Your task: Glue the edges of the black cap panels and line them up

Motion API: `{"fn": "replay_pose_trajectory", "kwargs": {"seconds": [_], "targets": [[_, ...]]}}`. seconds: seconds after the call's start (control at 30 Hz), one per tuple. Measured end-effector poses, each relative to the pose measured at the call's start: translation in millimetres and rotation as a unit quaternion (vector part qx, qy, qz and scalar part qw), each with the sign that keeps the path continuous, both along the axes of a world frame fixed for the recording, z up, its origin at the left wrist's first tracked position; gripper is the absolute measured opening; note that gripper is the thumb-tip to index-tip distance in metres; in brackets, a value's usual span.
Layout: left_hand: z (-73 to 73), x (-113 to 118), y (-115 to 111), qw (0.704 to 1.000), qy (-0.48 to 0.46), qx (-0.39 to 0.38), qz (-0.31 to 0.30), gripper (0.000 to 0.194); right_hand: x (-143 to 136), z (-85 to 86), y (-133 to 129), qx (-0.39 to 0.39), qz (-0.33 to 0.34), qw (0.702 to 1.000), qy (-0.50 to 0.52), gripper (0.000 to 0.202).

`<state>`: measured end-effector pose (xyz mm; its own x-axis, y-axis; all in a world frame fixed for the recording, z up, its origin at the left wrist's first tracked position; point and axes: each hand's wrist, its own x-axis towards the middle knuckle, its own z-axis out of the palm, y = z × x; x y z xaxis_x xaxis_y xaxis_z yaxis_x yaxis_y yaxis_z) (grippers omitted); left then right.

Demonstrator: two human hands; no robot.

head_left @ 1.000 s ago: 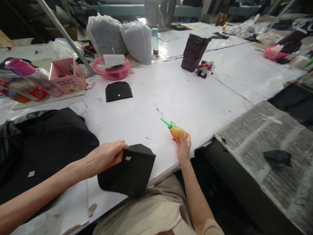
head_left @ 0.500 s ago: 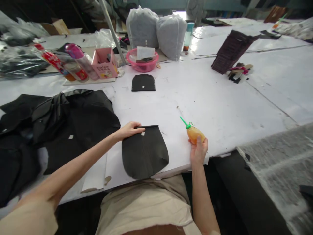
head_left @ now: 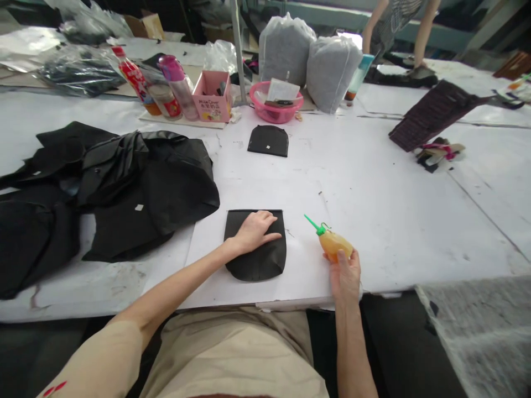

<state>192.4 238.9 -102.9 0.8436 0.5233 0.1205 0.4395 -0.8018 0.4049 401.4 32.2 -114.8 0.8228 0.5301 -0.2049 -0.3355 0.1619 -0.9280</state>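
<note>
Across the worktop (head_left: 365, 193), at left, shows a heap of black pieces (head_left: 182, 177), seemingly not yet handled. At near centre, presents a black panel (head_left: 265, 262), laid flat under the palm-down, spread left hand (head_left: 257, 229); shows no liquid where uncovered. At far centre, shows a second panel (head_left: 269, 138), perhaps finished. At right, grips a yellow bottle (head_left: 334, 245) in the curled right hand (head_left: 347, 268), with green nozzle (head_left: 312, 223) aimed far left.

Ahead of the fingers of the right hand (head_left: 346, 273), I see broad open white tabletop (head_left: 365, 177), the maroon stack (head_left: 433, 116) walling it off ahead-right! Left of the left hand's (head_left: 255, 232) fingers, heaped black fabric (head_left: 178, 177) blocks. Between both hands, a narrow lane, the squeeze bottle's (head_left: 335, 246) green nozzle (head_left: 312, 223) jutting in.
</note>
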Motion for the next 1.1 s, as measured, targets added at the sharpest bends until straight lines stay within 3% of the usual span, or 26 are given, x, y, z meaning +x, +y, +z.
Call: {"fn": "replay_pose_trajectory", "kwargs": {"seconds": [0.13, 0.27, 0.63, 1.1], "targets": [[-6.6, 9, -18, 0.998, 0.061, 0.027, 0.006, 0.090, 1, 9.7, 11, -0.037, 0.044, 0.998, -0.036, 0.068], [-5.2, 10, -18, 0.995, 0.101, 0.019, -0.017, 0.109, 2, 15.8, 27, -0.070, 0.064, 0.989, -0.109, 0.068], [-1.7, 8, -18, 0.991, 0.124, 0.000, -0.048, 0.117, 10, 14.3, 58, -0.121, 0.113, 0.933, -0.321, 0.066], [-5.3, 8, -18, 0.993, 0.102, 0.027, -0.054, 0.114, 13, 18.6, 78, -0.151, 0.151, 0.876, -0.431, 0.062]]}}
